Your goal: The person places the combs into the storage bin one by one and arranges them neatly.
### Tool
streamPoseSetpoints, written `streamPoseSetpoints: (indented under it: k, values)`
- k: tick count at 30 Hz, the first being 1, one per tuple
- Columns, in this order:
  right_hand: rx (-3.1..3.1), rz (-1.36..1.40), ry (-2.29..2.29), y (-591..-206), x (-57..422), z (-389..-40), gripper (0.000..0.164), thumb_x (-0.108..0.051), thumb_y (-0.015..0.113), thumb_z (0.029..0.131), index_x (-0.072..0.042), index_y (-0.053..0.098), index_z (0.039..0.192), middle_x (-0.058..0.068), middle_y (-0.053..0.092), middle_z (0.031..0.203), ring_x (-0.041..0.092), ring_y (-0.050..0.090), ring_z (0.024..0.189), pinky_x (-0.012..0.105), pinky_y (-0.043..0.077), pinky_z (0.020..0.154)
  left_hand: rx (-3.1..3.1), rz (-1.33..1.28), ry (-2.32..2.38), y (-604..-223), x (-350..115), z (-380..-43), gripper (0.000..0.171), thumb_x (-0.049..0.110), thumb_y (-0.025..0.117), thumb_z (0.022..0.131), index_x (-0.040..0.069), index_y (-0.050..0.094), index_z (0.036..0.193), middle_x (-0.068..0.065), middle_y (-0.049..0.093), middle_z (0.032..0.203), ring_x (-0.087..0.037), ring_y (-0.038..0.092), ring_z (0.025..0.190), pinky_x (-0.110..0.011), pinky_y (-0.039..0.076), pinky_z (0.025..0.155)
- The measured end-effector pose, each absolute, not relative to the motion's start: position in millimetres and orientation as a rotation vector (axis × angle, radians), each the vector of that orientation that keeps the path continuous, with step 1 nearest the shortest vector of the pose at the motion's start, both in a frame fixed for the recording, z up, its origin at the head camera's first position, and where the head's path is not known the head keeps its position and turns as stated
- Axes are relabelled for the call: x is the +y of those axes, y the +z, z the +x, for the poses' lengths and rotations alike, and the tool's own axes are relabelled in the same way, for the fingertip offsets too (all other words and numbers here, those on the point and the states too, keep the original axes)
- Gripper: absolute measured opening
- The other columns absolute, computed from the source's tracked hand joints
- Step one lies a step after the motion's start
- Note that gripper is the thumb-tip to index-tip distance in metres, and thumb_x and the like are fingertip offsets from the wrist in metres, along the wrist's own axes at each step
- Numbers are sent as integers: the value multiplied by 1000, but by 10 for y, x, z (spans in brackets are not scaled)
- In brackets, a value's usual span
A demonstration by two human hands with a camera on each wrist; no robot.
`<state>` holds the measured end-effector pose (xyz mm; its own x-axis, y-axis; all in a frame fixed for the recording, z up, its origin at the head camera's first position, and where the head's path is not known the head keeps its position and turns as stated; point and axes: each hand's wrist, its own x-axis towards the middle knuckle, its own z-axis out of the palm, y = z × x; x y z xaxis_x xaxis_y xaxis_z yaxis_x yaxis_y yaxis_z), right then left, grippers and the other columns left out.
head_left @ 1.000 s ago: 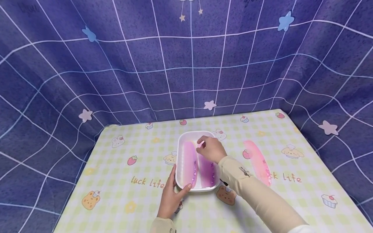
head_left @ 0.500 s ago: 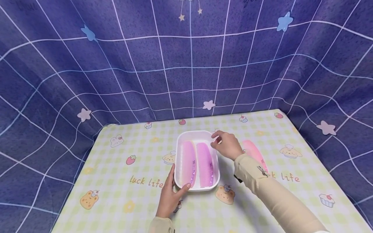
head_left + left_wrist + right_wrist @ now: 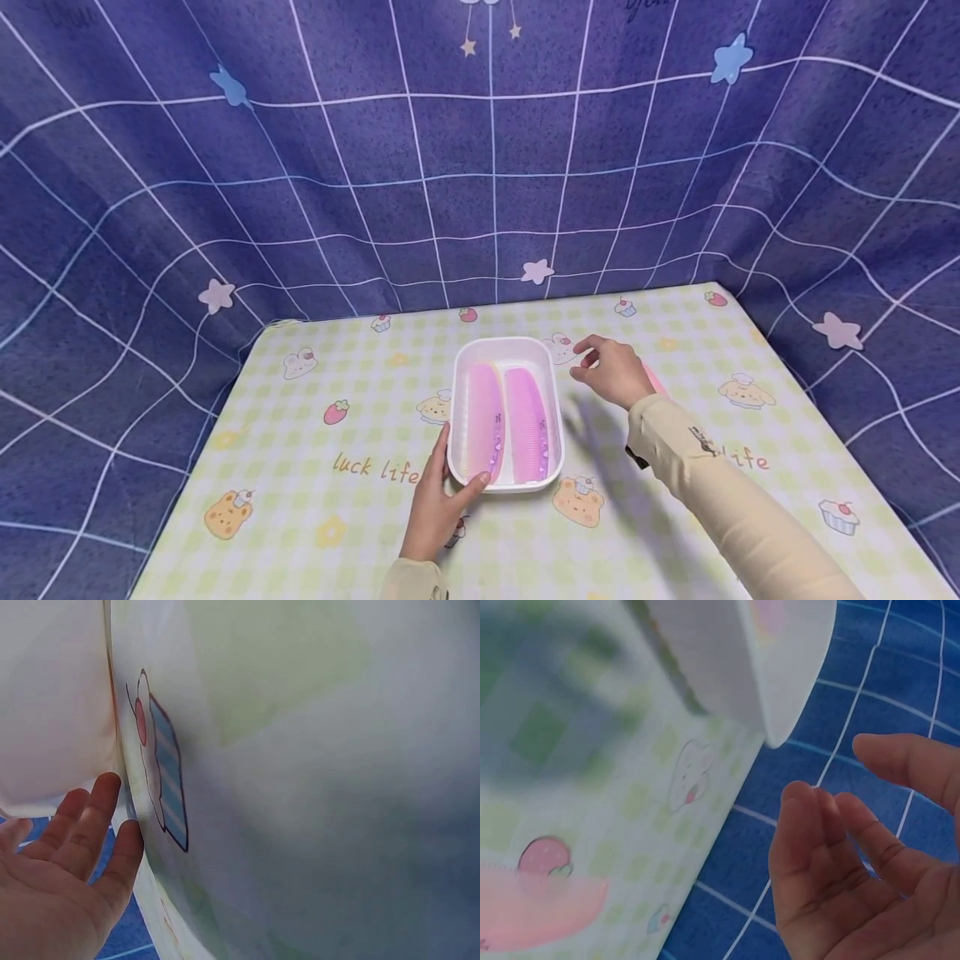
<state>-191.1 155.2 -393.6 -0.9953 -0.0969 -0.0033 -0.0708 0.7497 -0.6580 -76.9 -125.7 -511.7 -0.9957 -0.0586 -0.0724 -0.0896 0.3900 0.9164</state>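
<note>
A white rectangular box [image 3: 507, 343] stands on the table, holding a pale purple comb [image 3: 486, 408] on its left side and a brighter purple comb [image 3: 527, 417] on its right. My left hand [image 3: 442, 504] holds the box's near-left corner, thumb over the rim and fingers along the outer wall. To the right of the box, my right hand [image 3: 617, 373] hovers with loosely bent fingers and nothing between them. Under and behind that hand lies a pink comb [image 3: 544, 907], mostly hidden by the arm in the head view.
A green-and-white checked tablecloth [image 3: 285, 450] with cartoon prints covers the table. Behind and at both sides hangs a dark blue curtain [image 3: 360, 208] with white grid lines and stars.
My right hand has withdrawn from over the box and moved right toward the pink comb, uncovering the right purple comb. The left hand and the box have stayed in place.
</note>
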Motion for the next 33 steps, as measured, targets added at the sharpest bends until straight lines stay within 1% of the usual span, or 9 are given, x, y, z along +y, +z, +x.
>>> streamPoseSetpoints:
  k: [3, 4, 7, 9, 15, 21, 25, 28, 33]
  values:
    - [2886, -94, -1075, -3950, 1646, -1906, 38, -18, 73, 89, -1, 66, 122, 12, 71, 99, 30, 64, 86, 43, 54, 77, 2586, -143, 1723, -5118, -1257, -768, 99, 43, 80, 87, 23, 21, 164, -18, 30, 163, -41, 40, 143, -59, 33, 116]
    - [2878, -78, -1076, -3956, 1679, -1904, 39, -19, 73, 89, -1, 66, 123, 13, 71, 101, 30, 65, 87, 43, 55, 76, 2585, -144, 1724, -5120, -1256, -769, 99, 43, 80, 87, 23, 21, 164, -17, 29, 164, -41, 39, 144, -60, 27, 119]
    - [2867, -38, -1071, -3981, 1780, -1897, 40, -20, 73, 90, -1, 64, 125, 15, 70, 106, 32, 65, 89, 45, 55, 79, 2589, -141, 1723, -5121, -1253, -772, 99, 41, 81, 87, 23, 21, 164, -17, 29, 164, -41, 40, 143, -59, 25, 119]
    - [2870, -27, -1063, -3995, 1840, -1891, 42, -20, 72, 90, 0, 64, 126, 18, 70, 108, 35, 66, 93, 49, 53, 86, 2594, -141, 1716, -5121, -1251, -775, 99, 41, 81, 87, 23, 21, 164, -17, 30, 163, -40, 40, 143, -59, 26, 119]
    - [2864, 3, -1052, -4039, 1970, -1881, 42, -19, 72, 91, 2, 63, 126, 23, 69, 113, 43, 63, 105, 56, 50, 93, 2600, -151, 1707, -5112, -1253, -767, 99, 41, 81, 87, 22, 22, 164, -18, 31, 163, -42, 41, 142, -60, 30, 117]
    - [2850, 53, -1033, -4085, 2060, -1869, 45, -20, 72, 90, 3, 62, 127, 26, 67, 117, 46, 62, 107, 57, 50, 92, 2595, -169, 1696, -5106, -1248, -758, 100, 44, 81, 86, 23, 22, 164, -17, 30, 163, -40, 40, 143, -54, 47, 105]
    - [2850, 100, -1005, -4131, 2137, -1855, 47, -21, 72, 89, 3, 61, 127, 26, 65, 119, 48, 60, 109, 58, 50, 90, 2595, -170, 1697, -5107, -1244, -757, 100, 45, 81, 86, 23, 22, 164, -18, 29, 164, -42, 39, 143, -57, 39, 112]
    - [2853, 132, -984, -4165, 2196, -1849, 49, -23, 71, 88, 3, 61, 128, 26, 65, 120, 48, 60, 109, 57, 51, 88, 2594, -167, 1700, -5111, -1243, -759, 100, 46, 80, 86, 22, 21, 164, -19, 28, 164, -43, 39, 143, -59, 30, 118]
    - [2842, 209, -921, -4225, 2287, -1849, 51, -24, 72, 86, 4, 60, 127, 28, 64, 120, 47, 62, 107, 55, 52, 83, 2592, -154, 1713, -5119, -1247, -764, 101, 44, 81, 86, 22, 21, 164, -19, 28, 164, -44, 39, 143, -58, 30, 118]
